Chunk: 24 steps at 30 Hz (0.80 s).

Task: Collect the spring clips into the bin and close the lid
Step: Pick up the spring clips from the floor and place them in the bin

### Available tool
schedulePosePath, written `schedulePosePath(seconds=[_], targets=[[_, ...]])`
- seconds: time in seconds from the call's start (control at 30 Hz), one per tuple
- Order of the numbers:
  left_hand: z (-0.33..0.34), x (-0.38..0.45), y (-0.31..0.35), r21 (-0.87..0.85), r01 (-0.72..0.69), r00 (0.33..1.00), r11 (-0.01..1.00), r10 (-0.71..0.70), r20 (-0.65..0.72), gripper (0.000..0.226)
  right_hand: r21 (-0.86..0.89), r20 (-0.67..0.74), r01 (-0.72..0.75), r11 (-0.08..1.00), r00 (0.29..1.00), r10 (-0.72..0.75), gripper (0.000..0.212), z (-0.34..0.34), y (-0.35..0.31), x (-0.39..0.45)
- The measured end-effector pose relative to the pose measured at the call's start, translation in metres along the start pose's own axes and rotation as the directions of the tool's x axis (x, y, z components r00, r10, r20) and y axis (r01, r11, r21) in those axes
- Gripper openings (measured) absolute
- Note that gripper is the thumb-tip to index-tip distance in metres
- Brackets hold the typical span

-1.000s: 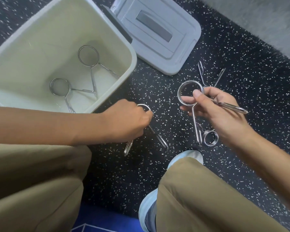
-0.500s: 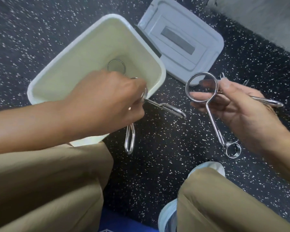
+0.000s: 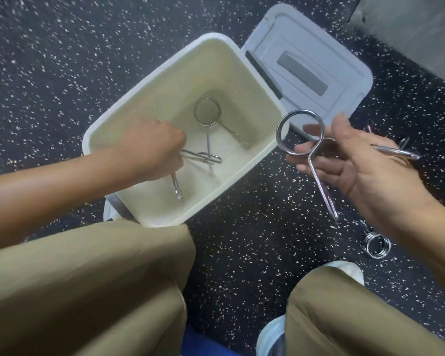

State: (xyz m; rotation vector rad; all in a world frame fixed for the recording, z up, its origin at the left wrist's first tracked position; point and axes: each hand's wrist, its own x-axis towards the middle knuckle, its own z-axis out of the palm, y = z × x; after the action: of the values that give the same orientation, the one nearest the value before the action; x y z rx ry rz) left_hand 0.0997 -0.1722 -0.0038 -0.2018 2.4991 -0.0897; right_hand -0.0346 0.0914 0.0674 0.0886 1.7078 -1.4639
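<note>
A cream bin (image 3: 242,73) stands open on the dark speckled floor, its grey lid (image 3: 319,65) hanging back at the far right. My left hand (image 3: 152,150) is down inside the bin, shut on a chrome spring clip (image 3: 190,156) whose handles stick out below and to the right of my fist. Another spring clip (image 3: 207,111) lies on the bin's bottom. My right hand (image 3: 350,160) hovers to the right of the bin, holding a second chrome clip (image 3: 301,129) by its round loop. A further clip's coil (image 3: 376,245) lies on the floor under that forearm.
My two knees in tan trousers (image 3: 100,291) fill the lower view, with a light shoe (image 3: 272,335) beside the right one. More clip handles (image 3: 403,142) show on the floor behind my right hand. A grey surface (image 3: 421,27) borders the floor at the top right.
My left hand has carried its clip from the floor up over the rim and down into the bin. My right hand has lifted its clip off the floor and holds it up.
</note>
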Motion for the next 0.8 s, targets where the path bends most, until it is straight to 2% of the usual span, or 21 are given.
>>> schedulePosePath(seconds=[0.13, 0.23, 0.37, 0.53, 0.8], targets=[[0.012, 0.012, 0.0, 0.026, -0.027, 0.994, 0.999, 0.024, 0.105, 0.016, -0.029, 0.017, -0.003, 1.0, 1.0, 0.003, 0.034, 0.007, 0.004, -0.002], [0.019, 0.015, -0.001, 0.064, -0.052, 0.995, 0.997, 0.046, 0.092, 0.017, -0.045, 0.043, 0.003, 0.999, 0.999, -0.001, 0.026, 0.013, 0.004, -0.003], [0.023, 0.015, -0.005, 0.066, -0.04, 0.998, 0.997, 0.036, 0.057, 0.017, -0.021, 0.046, -0.011, 1.0, 0.999, 0.012, 0.029, 0.02, -0.002, -0.002], [0.025, 0.011, -0.008, 0.043, -0.012, 0.999, 0.999, 0.011, 0.037, 0.018, 0.035, -0.018, -0.049, 0.998, 0.999, 0.049, 0.025, 0.029, -0.007, 0.005], [0.029, 0.01, -0.013, -0.023, 0.027, 0.999, 0.999, -0.027, 0.032, 0.019, -0.126, 0.031, -0.137, 0.982, 0.989, 0.142, 0.02, 0.049, -0.03, 0.027]])
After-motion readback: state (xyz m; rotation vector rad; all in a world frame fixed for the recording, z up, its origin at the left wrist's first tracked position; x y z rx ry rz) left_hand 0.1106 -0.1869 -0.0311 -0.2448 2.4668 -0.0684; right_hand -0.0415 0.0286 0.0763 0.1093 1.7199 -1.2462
